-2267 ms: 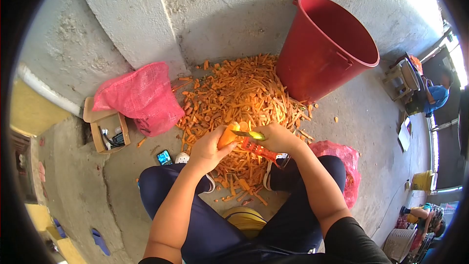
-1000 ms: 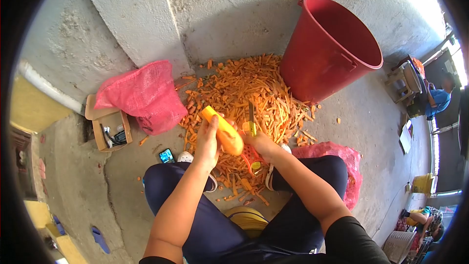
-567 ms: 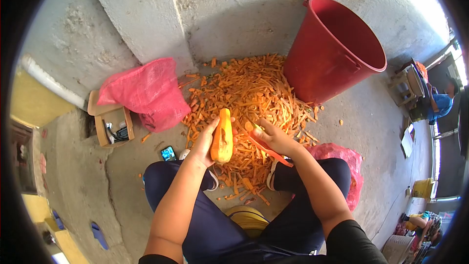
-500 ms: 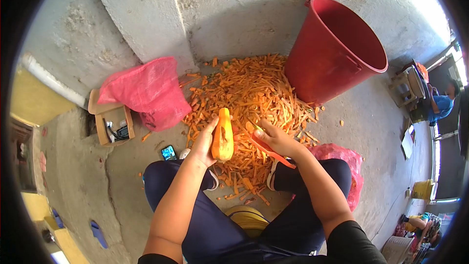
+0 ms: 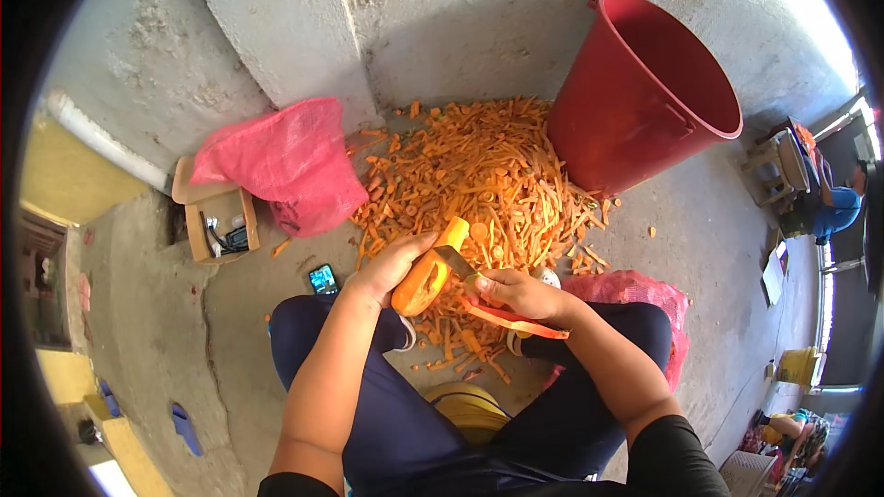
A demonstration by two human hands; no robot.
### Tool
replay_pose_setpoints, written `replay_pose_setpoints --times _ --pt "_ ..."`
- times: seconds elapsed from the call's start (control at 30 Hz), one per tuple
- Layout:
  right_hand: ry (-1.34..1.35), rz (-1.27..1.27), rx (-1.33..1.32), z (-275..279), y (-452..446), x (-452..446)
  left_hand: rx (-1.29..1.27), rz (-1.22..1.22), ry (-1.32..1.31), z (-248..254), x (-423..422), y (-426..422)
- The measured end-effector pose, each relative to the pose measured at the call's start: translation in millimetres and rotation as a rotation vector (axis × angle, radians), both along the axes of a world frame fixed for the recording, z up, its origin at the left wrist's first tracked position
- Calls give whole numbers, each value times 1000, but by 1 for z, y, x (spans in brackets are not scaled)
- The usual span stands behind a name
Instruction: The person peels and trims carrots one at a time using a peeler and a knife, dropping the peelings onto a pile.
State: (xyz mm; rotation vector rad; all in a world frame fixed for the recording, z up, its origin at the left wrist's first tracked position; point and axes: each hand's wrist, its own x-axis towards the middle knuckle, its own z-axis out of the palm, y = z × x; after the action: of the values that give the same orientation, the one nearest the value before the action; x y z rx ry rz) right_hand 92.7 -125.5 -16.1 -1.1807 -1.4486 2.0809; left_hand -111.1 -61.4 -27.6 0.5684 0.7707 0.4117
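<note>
My left hand point(image 5: 394, 269) is closed around a thick peeled carrot point(image 5: 422, 287), tilted with its narrow end up and right. A dark crack shows on the carrot's side. My right hand point(image 5: 525, 296) grips a knife point(image 5: 456, 263), its blade lying against the carrot near the narrow end. Under the same hand sticks out a long orange-red tool point(image 5: 517, 321) that looks like a peeler handle; its working end is hidden. Below and beyond both hands spreads a big heap of carrot peels and pieces point(image 5: 479, 166) on the floor.
A tall red bin point(image 5: 617, 120) stands behind the heap at right. Pink mesh sacks lie at left point(image 5: 285, 166) and by my right knee point(image 5: 635, 299). A phone point(image 5: 323, 280) and an open cardboard box point(image 5: 193, 230) are on the floor at left. Two people sit far right.
The carrot has tilted from upright toward the right. My right hand has come closer with the knife, whose blade now touches the carrot. The view has shifted slightly.
</note>
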Motion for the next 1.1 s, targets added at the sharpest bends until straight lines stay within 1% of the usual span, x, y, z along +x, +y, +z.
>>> replay_pose_setpoints --times 0.1,0.2,0.3,0.4,0.47,0.5,0.53,0.6,0.63,0.67,0.7,0.8,0.83,0.87,0.93,1.0,1.03,1.07,1.1 --pt "-3 -15 -70 4 -3 -2 0 -96 51 4 -2 1" --pt "10 4 -115 4 -9 -4 68 -170 56 3 -5 3" --pt "20 17 -123 5 -15 -6 74 -197 113 -2 -4 1" --pt "142 -32 -277 2 -18 -3 -31 -199 49 5 -3 1" --pt "145 -141 -242 5 -10 7 -75 -8 -86 -6 -1 3" --pt "146 -196 -226 6 -8 10 -48 85 -93 -10 -1 7" --pt "143 -394 -90 8 -7 7 14 179 -118 -9 -1 9" --pt "-212 -617 215 4 9 12 125 413 -163 -17 2 11" --pt "-346 -675 285 1 16 17 61 508 -170 -14 4 11" --pt "-480 -734 354 -3 22 21 67 542 -206 -14 6 10" --pt "-412 -796 324 -4 27 22 74 575 -241 -15 8 9" --pt "-452 -619 125 6 29 15 58 668 -320 -11 12 8" --pt "-445 -544 66 23 26 3 56 713 -326 -11 13 9" --pt "-353 -504 158 -7 20 1 52 759 -331 -13 13 9" --pt "-136 -440 -87 8 12 -15 119 792 -417 -14 12 9" --pt "204 -468 -269 -11 13 -22 181 823 -505 -14 15 8" --pt "374 -480 -358 -17 14 -24 213 792 -498 -15 17 7" --pt "414 -528 -377 -20 15 -22 245 761 -490 -14 19 6" --pt "453 -574 -393 -3 20 -23 278 732 -484 -13 21 5"
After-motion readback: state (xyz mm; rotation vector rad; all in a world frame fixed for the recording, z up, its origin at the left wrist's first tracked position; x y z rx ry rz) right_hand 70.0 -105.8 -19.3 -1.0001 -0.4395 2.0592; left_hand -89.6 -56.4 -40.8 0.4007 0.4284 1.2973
